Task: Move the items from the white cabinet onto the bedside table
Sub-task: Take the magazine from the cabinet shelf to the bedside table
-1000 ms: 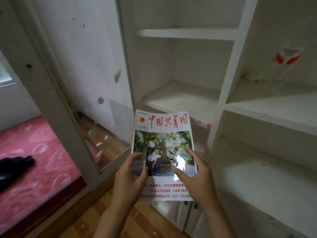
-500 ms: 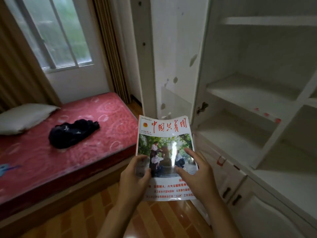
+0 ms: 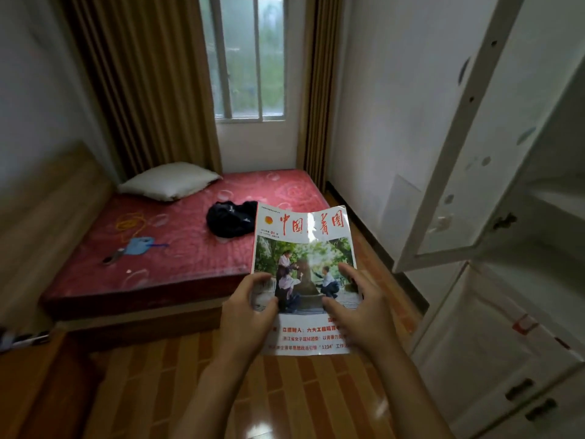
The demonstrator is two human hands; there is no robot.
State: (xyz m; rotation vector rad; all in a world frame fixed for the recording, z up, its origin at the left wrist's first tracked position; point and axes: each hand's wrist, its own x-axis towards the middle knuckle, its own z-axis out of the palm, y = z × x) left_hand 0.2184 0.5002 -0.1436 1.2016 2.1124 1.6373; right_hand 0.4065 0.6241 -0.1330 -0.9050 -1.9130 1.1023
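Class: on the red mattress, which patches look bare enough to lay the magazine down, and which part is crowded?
On the red mattress, bare patches lie between the pillow and black bundle, and along the near edge below the bundle. Crowded: the left part, with yellow cord and blue item.

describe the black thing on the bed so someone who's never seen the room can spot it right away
Start at the bed with the red patterned mattress under the window. On it, nearer the right side and past the white pillow, lies a crumpled black garment, just left of the magazine top edge. It is the only dark, bunched item there.
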